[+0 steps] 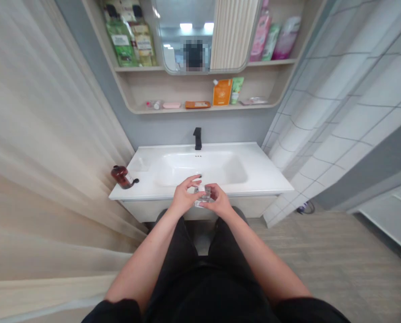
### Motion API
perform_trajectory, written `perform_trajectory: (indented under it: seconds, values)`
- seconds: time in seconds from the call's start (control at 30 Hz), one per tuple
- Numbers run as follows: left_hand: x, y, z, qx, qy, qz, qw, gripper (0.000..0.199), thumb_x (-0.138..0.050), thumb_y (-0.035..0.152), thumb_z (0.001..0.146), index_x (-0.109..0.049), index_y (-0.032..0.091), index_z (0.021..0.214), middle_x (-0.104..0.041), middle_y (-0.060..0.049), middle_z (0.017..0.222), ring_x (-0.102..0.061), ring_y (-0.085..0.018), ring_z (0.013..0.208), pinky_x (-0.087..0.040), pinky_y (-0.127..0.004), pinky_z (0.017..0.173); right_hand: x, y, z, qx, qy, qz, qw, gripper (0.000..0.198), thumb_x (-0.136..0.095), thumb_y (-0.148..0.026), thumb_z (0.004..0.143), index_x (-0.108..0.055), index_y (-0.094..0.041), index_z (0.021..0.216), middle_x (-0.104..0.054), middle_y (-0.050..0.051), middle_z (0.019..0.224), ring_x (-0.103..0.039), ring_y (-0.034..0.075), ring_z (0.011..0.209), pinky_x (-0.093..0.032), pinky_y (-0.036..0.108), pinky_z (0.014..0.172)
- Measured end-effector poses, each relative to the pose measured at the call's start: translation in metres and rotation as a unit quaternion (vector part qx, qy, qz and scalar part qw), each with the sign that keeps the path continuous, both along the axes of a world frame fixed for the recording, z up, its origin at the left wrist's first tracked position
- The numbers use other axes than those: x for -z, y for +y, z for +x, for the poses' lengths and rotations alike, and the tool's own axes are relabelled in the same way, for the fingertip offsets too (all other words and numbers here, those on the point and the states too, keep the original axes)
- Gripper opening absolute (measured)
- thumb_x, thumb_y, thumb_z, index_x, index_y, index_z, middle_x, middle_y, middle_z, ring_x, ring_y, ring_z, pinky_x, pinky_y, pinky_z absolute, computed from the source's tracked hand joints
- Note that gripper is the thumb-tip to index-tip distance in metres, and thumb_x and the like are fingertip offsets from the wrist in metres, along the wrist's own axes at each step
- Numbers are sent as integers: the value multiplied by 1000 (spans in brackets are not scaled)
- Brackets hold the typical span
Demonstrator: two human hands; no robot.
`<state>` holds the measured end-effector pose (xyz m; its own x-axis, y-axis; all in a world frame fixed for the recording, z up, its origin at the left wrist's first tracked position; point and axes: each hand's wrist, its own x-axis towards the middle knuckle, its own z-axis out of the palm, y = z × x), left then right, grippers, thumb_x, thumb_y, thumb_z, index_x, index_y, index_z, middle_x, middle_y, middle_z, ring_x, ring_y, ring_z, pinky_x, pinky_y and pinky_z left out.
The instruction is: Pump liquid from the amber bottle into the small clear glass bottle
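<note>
Right at the centre of the frame, a small, clear, see-through container (pixel 205 196) with a whitish top is held up over the front edge of a glossy white tabletop (pixel 266 175). The right hand (pixel 220 202) has its thumb and fingers closed about the container's side. The left hand (pixel 186 194) is half curled, thumb and fingers apart around the top; I can't tell whether it grips or just touches.

Behind them lies a white rectangular basin (pixel 220 168), with a matte black tap (pixel 198 139) at its back. At the left end of the tabletop I see a reddish-brown bottle (pixel 120 176) with a pale label. Higher up, on the pale wooden shelf (pixel 170 110), an orange pouch (pixel 222 92) stands beside a green-and-white tube (pixel 236 91).
</note>
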<state>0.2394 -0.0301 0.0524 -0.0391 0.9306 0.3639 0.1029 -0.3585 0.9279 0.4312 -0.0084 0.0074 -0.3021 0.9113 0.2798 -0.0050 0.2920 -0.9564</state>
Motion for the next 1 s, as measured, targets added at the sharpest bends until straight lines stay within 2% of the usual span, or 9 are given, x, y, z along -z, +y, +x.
perform_trajectory:
  seconds: [0.2,0.27,0.37,0.53,0.6,0.73,1.0]
  values:
    - [-5,-3,-2,50,-1,-24,998,74,-99,31,73,-72,22,141,-85,-9,105,-78,-35,127,-57,-51,116,-7,1,10,-77,23,-26,996,81,-106,-57,57,-63,-29,120,-79,5,118,-76,29,107,-62,47,98]
    - [-3,-3,-2,48,1,-28,998,71,-98,29,75,-72,22,141,-86,-10,110,-79,-34,126,-58,-51,115,-6,1,10,-66,19,-21,997,79,-105,-56,59,-63,-29,119,-79,6,118,-76,29,105,-62,46,95]
    - [0,-2,1,20,24,-17,999,66,-93,26,79,-71,23,142,-85,-11,117,-78,-33,128,-56,-53,118,-2,2,7,-13,6,-4,1000,77,-105,-54,59,-64,-29,120,-79,5,113,-75,28,100,-62,45,91]
    - [2,1,5,-28,44,3,999,65,-92,22,78,-72,24,140,-83,-9,116,-75,-31,131,-55,-53,120,4,2,0,60,-28,18,998,78,-103,-55,61,-64,-29,123,-78,6,115,-74,29,100,-63,46,92]
    - [3,3,4,-26,34,-9,999,62,-94,24,76,-75,23,135,-83,-9,116,-77,-30,124,-57,-51,116,4,1,-1,63,-25,21,997,78,-103,-56,62,-64,-29,124,-78,7,116,-74,30,103,-63,47,93]
    - [6,4,0,-21,49,-15,998,39,-93,30,78,-81,21,113,-84,-10,118,-79,-27,110,-60,-49,111,2,0,0,36,-13,29,999,78,-103,-55,64,-63,-29,125,-77,7,120,-75,30,105,-62,47,97]
    - [2,5,-3,-32,67,-34,997,32,-93,31,76,-83,21,104,-85,-10,121,-80,-28,114,-58,-46,113,3,4,-1,37,-18,32,999,79,-104,-53,64,-62,-28,126,-78,7,119,-75,28,102,-61,45,94]
